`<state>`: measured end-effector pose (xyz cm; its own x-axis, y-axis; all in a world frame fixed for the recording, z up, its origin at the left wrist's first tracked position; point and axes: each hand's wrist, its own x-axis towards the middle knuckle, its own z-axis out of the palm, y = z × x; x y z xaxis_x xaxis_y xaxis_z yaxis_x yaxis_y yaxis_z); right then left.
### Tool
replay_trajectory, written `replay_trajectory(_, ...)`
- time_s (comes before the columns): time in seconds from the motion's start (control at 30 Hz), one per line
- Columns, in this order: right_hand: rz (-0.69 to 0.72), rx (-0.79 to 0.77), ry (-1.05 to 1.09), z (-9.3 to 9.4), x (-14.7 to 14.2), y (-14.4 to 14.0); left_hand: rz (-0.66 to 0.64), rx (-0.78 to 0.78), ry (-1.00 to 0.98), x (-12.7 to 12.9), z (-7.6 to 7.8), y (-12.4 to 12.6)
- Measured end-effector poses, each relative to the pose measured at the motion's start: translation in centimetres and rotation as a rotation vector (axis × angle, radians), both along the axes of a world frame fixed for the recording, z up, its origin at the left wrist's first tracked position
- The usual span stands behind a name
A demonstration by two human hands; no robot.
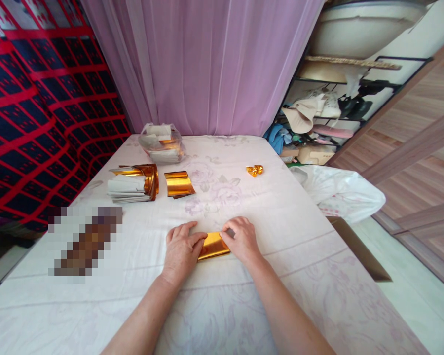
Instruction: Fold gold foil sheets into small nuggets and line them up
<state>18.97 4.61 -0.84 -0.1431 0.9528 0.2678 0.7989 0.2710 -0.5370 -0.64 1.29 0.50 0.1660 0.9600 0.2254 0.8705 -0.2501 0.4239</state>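
A folded sheet of gold foil paper (213, 245) lies on the table in front of me. At its left edge my left hand (181, 249) grips it, the thumb on top and the other fingers resting toward the cloth. My right hand (241, 239) pinches the upper right edge between thumb and fingers. Farther off, a small piece of gold foil paper (178, 184) lies beside a stack of gold and white foil sheets (128, 187). A crumpled or folded gold foil piece (255, 170) sits alone at the right.
A clear plastic bag (163, 144) with more sheets stands at the table's far left, before a purple curtain (207, 64). A blurred brown object (91, 241) is at the left. To the right are a loaded shelf (333, 118), a white plastic bag (350, 195) and a cardboard piece (358, 249).
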Motion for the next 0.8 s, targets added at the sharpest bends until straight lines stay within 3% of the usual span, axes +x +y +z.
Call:
replay_trajectory(0.57, 0.058, -0.030, 0.015, 1.0, 0.6, 0.3, -0.027, -0.071, 0.042, 0.2, 0.7, -0.2)
replay_trajectory(0.7, 0.186, 0.067, 0.085, 2.3, 0.2, -0.5, -0.022, -0.074, 0.054, 0.3, 0.8, -0.1)
replay_trajectory(0.8, 0.321, -0.008, 0.052, 2.8, -0.5, -1.4, -0.024, -0.071, 0.064, 0.3, 0.8, -0.1)
